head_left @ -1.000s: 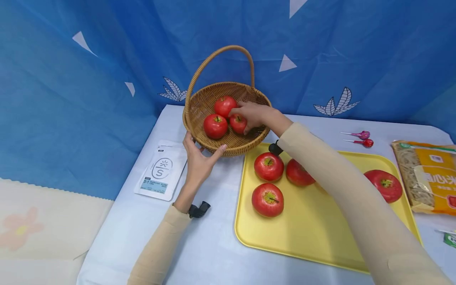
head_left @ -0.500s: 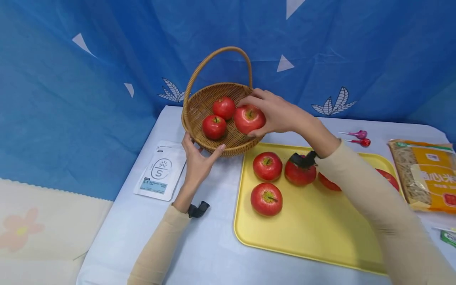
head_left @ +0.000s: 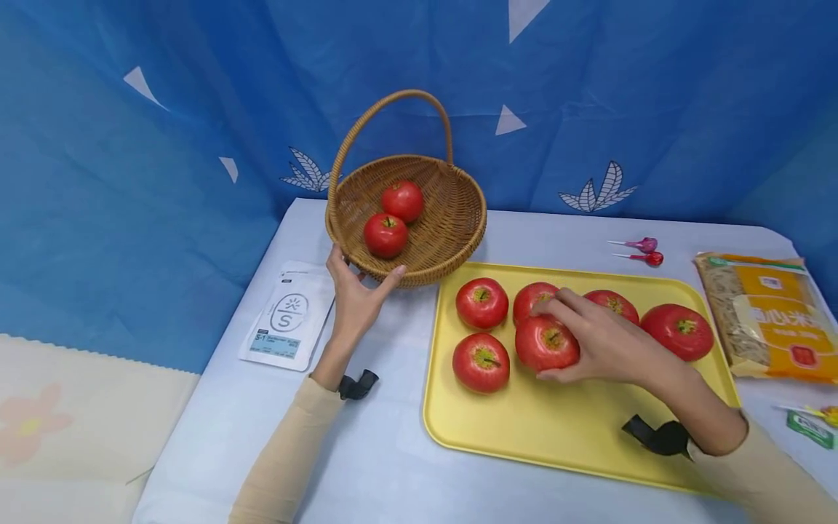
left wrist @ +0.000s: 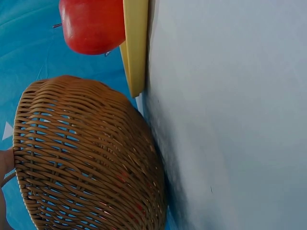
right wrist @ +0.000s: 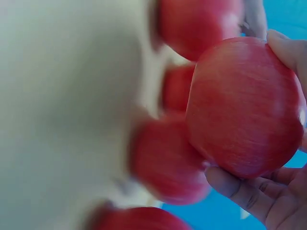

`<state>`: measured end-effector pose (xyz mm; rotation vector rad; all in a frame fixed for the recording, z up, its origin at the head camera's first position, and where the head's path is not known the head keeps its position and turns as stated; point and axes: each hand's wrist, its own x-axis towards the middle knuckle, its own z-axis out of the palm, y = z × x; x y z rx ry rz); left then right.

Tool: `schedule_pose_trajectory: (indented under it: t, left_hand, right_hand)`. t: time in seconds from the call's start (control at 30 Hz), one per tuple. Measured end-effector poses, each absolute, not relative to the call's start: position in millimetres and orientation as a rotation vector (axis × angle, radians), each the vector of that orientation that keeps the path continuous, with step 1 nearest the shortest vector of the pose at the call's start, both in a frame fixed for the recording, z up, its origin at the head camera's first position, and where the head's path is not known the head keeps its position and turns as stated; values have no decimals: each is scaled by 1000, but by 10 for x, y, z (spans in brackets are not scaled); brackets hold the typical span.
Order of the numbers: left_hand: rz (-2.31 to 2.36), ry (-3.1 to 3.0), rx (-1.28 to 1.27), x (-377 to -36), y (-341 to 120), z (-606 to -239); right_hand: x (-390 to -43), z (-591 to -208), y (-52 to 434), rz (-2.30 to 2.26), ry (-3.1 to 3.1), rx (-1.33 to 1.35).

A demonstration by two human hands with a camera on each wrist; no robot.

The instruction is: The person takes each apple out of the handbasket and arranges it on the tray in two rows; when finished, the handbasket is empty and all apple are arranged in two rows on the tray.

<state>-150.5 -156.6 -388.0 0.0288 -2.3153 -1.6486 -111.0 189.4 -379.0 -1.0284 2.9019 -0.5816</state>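
Note:
A wicker basket (head_left: 458,218) with a tall arched handle stands at the back of the table, tipped toward me. Two red apples (head_left: 385,235) lie in it. My left hand (head_left: 356,302) grips the basket's near rim at the left, thumb along the outside. Over the yellow tray (head_left: 524,437) my right hand (head_left: 605,342) holds a red apple (head_left: 546,342) between thumb and fingers; the right wrist view shows the apple (right wrist: 244,108) with fingers on either side. Several more apples (head_left: 481,362) sit on the tray around it, one partly hidden behind the held apple.
Left of the basket lies a white pouch (head_left: 288,318). Two lollipops (head_left: 644,252) rest behind the tray. A yellow food bag (head_left: 769,316) lies right of it, with a green packet (head_left: 809,429) nearer me. A blue curtain (head_left: 393,58) hangs behind the table.
My right hand has taken an apple out of the basket and carried it right and toward me over the tray. The basket went from three apples to two. My left hand keeps its grip.

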Motion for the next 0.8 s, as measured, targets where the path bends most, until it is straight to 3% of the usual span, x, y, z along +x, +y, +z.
schedule_pose_trajectory:
  t: [0.43, 0.63, 0.8]
  left_hand:
    - [-1652, -2314, 43, -1505, -1570, -3894]
    - [-1651, -2317, 33, -1487, -1552, -3888]
    - [-1641, -2308, 19, -1502, -1561, -3905]
  right_hand:
    - [-818, -4249, 1876, -564, 2942, -1007]
    - [-821, -4027, 1871, -395, 2979, -993]
    - [-1161, -3627, 1770, -466, 2955, -1182]
